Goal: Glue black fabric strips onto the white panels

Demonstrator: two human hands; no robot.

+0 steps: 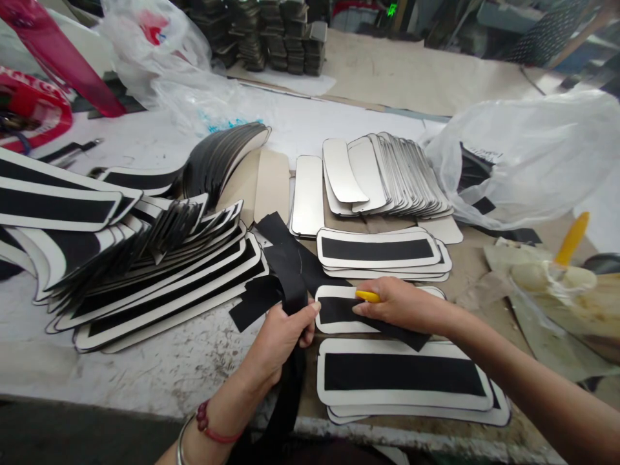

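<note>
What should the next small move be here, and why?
Probably the right hand should straighten the black strip beneath it on the white panel: the strip's right end slants past the panel's lower edge, whereas the front strip, nearer the person, sits inside a white border.

I see a stained white desk [169, 378]; dark floor [72, 433] shows below it. Further back, I make out a small green light [392, 10]; it looks dim there.
</note>
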